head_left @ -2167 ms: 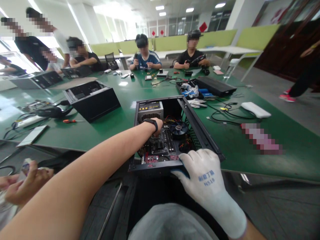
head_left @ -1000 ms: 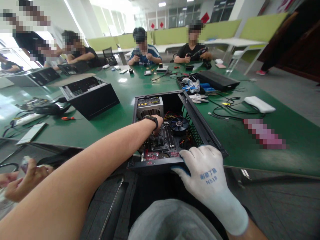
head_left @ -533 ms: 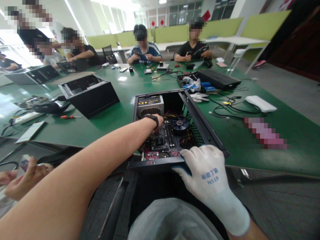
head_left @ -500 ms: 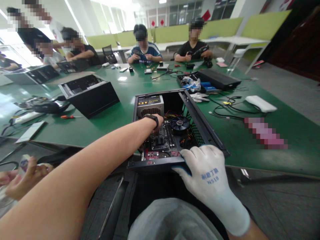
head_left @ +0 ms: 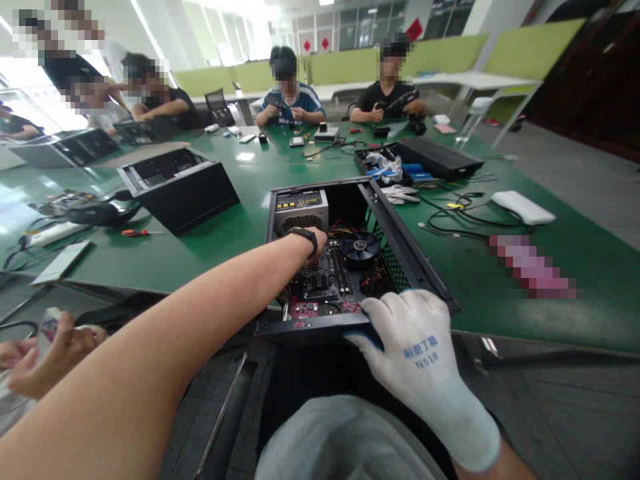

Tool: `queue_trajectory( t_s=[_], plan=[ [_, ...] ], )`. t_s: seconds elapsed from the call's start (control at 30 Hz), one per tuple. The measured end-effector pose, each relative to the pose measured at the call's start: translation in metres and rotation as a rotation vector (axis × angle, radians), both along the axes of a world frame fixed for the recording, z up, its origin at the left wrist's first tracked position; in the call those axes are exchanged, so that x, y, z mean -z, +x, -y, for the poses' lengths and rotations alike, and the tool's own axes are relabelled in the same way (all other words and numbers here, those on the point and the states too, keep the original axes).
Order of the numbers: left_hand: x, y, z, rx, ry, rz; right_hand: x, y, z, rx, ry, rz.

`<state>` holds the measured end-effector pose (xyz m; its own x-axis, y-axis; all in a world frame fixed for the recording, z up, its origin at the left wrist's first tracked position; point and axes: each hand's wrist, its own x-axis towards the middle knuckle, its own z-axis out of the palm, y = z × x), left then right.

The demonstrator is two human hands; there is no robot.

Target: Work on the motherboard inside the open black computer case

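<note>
An open black computer case (head_left: 420,257) lies on the green table's near edge. Inside it are a power supply (head_left: 301,212), a round black fan (head_left: 360,247) and a motherboard (head_left: 320,283). My left hand (head_left: 319,245), bare with a black wristband, reaches into the case beside the power supply, over the motherboard. Its fingers are mostly hidden, and what they touch cannot be made out. My right hand (head_left: 410,333), in a white glove, grips the near edge of the case, thumb outside and fingers over the rim.
Another black case (head_left: 190,200) and an orange screwdriver (head_left: 135,233) are on the left of the table (head_left: 500,293). Cables (head_left: 455,213) and a white box (head_left: 523,207) lie right. A person's hands (head_left: 55,347) show at lower left; several people sit beyond.
</note>
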<state>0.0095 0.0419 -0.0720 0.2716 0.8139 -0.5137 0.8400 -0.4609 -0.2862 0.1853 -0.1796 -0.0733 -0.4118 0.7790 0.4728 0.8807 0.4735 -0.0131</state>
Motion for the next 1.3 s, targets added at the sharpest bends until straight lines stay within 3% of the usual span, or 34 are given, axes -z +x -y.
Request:
queue_trajectory(
  t_s=[0.5,1.3],
  plan=[
    [-0.008,0.004,0.008,0.007,-0.025,-0.044,0.001,0.0,-0.002,0.002,-0.001,-0.002],
    [-0.006,0.001,0.007,-0.003,0.012,0.01,-0.001,0.0,0.001,0.005,-0.014,0.007]
  ],
)
